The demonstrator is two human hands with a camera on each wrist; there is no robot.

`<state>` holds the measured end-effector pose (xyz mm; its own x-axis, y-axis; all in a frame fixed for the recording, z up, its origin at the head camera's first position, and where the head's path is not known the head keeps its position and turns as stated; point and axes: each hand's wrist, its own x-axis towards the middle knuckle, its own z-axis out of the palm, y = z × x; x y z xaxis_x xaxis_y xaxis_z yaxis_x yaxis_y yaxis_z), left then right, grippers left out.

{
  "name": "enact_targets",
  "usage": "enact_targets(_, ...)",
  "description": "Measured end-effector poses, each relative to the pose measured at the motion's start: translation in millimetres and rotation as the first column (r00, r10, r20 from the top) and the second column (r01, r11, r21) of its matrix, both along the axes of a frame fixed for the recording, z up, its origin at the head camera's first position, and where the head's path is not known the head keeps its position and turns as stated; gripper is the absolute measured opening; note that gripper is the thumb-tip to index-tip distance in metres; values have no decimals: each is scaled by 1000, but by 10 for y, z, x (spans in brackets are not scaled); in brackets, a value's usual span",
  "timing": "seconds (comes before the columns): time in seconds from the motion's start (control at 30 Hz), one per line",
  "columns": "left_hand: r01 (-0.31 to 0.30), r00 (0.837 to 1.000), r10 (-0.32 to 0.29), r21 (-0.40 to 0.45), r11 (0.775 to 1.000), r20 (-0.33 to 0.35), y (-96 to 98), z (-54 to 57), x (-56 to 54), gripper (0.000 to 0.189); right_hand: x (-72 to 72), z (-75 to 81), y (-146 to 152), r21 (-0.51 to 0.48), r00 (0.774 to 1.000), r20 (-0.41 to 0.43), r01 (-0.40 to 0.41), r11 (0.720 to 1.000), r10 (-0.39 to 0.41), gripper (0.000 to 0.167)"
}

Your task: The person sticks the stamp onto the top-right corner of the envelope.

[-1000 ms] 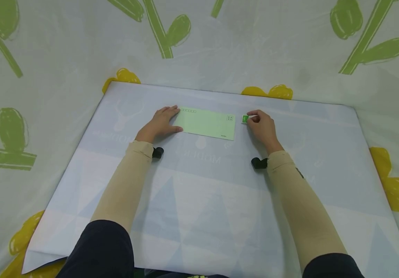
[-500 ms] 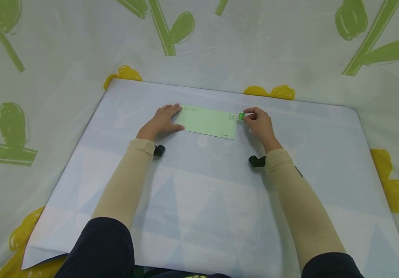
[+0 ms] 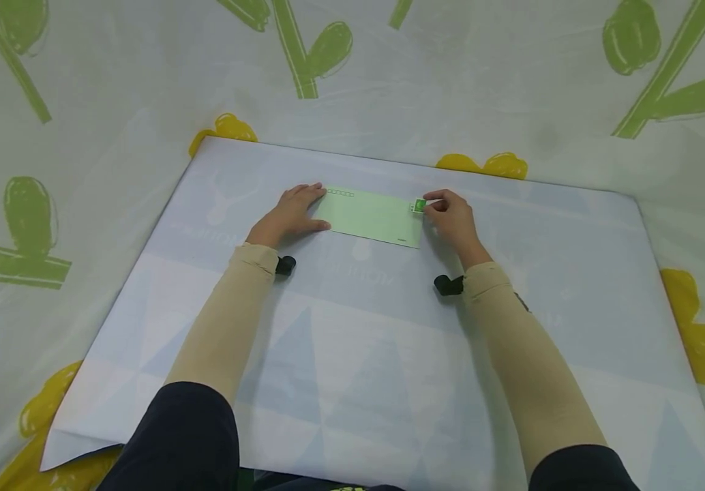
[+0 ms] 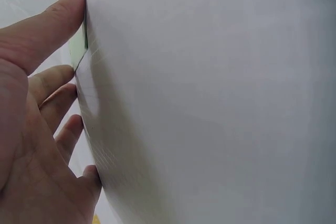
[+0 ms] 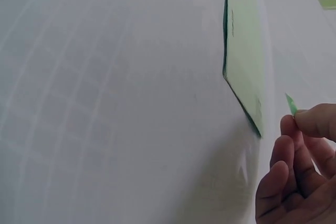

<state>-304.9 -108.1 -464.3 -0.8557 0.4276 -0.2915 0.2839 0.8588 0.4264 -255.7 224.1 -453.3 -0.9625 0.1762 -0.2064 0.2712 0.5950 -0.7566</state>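
A pale green envelope lies flat on the covered table, with a row of small printed boxes at its upper left. My left hand rests at its left end, thumb and fingertips touching the edge; the left wrist view shows the thumb on the paper. Between thumb and fingertip, my right hand pinches a small green stamp with a white border. In the head view the stamp overlaps the envelope's upper right corner. The right wrist view shows the stamp held apart from the envelope.
A pale blue and white sheet with triangle shapes covers the table. Its near left corner is curled up. Beyond it spreads a white cloth printed with green leaves and yellow flowers. Black camera mounts sit at both wrists.
My right hand has moved left with the stamp, from beside the envelope to over its upper right corner. The left hand has stayed at the envelope's left end.
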Motion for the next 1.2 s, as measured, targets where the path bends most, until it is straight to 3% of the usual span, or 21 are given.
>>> enact_targets(0.57,11,1000,-12,15,1000,29,-2,22,44,86,-99,-137,-109,17,999,-40,-13,1000,14,30)
enact_targets(1.2,3,1000,-4,32,999,23,-26,21,52,86,-192,-118,-229,65,997,-30,-62,996,64,29)
